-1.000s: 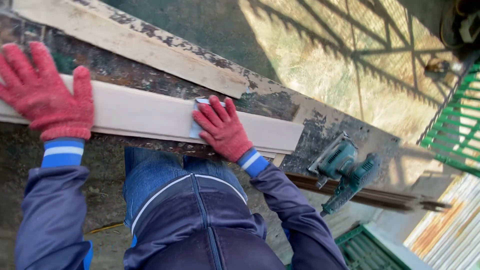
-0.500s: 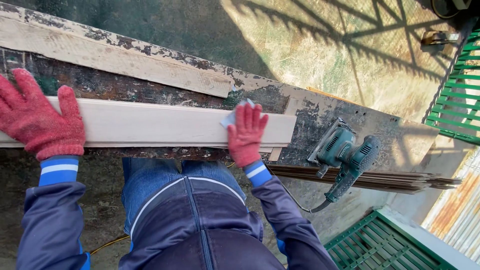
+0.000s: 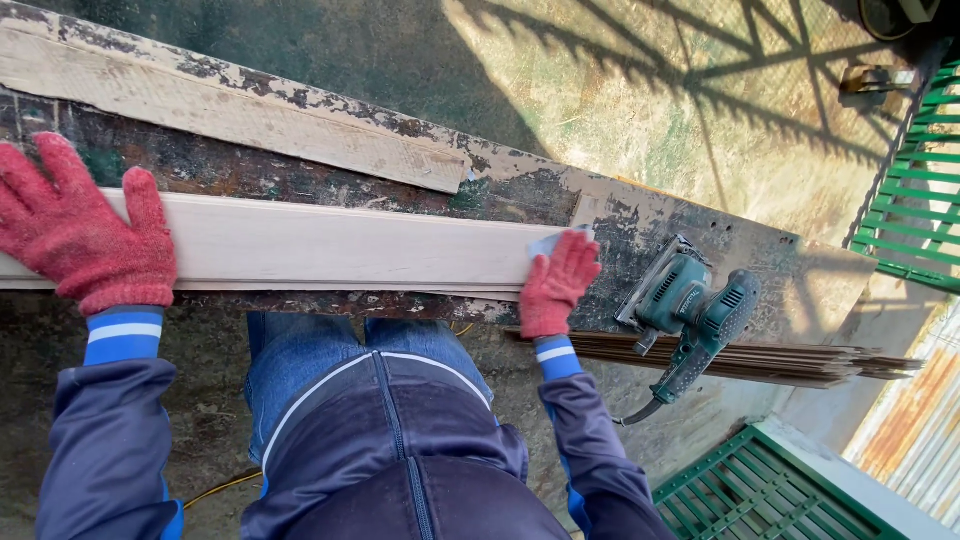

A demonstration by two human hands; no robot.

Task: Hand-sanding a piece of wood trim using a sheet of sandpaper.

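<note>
A long pale wooden board (image 3: 340,245) lies across a worn, paint-flecked workbench (image 3: 640,225). My left hand (image 3: 80,235), in a red knitted glove, presses flat on the board's left part. My right hand (image 3: 557,282), also in a red glove, sits at the board's right end and presses a small pale sheet of sandpaper (image 3: 548,243) against the wood. Only a corner of the sheet shows past the fingers.
A teal electric sander (image 3: 690,315) rests on the bench right of the board, its cord hanging down. A rough plank (image 3: 250,110) lies behind the board. Thin dark strips (image 3: 760,360) stick out below the bench. Green metal grating (image 3: 910,200) stands at right.
My right hand has slid the sandpaper rightward along the board, from its middle to its right end. My left hand has stayed pressed on the left part.
</note>
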